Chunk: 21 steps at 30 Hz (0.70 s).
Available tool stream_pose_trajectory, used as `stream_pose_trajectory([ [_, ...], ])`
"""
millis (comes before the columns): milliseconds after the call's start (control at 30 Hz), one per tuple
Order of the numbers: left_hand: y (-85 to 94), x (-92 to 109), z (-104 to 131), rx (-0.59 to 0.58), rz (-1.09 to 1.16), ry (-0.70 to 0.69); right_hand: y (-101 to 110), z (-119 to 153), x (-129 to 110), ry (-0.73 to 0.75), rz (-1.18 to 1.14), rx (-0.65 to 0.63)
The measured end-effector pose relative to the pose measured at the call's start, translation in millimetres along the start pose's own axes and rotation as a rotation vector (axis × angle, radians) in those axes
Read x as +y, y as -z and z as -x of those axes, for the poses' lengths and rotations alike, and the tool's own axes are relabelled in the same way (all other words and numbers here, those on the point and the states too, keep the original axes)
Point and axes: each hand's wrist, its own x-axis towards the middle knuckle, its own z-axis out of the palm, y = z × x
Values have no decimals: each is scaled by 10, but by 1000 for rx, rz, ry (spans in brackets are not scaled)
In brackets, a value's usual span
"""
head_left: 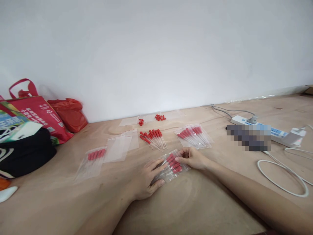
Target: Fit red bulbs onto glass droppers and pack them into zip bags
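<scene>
A clear plastic bag (pixel 168 176) holding several droppers with red bulbs (pixel 173 163) lies on the wooden tabletop in front of me. My left hand (pixel 150 179) rests over the bag's left part, fingers stretched out and apart. At the bag's upper right edge, the thumb and fingers of my right hand (pixel 193 158) are pinched together on the plastic. Just beyond, loose droppers (pixel 154 137) lie fanned out, red ends away from me. A second filled bag (pixel 195 136) is behind my right hand, and another filled bag (pixel 91 163) lies to the left.
Flat clear bags (pixel 118 147) overlap left of the loose droppers. Loose red bulbs (pixel 160 117) sit near the wall. A power strip (pixel 262 129) and a white cable (pixel 283 192) occupy the right. Shopping bags (pixel 52 119) and a black item (pixel 29 153) stand at the left.
</scene>
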Motion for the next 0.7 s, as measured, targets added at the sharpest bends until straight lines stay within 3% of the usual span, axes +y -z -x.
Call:
stream_pose_trajectory([
  [200, -14, -23, -50, 186, 169, 23, 8, -14, 49, -77, -54, -72],
  [333, -65, -104, -102, 273, 354, 110, -41, 12, 25, 50, -115, -195],
  [433, -88, -148, -120, 268, 494, 228, -138, 37, 7, 163, -73, -263],
  [600, -87, -78, -121, 136, 694, 283, -304, 71, -33, 372, 123, -163],
  [700, -18, -42, -122, 129, 823, 299, -319, 64, -19, 376, 188, -24],
])
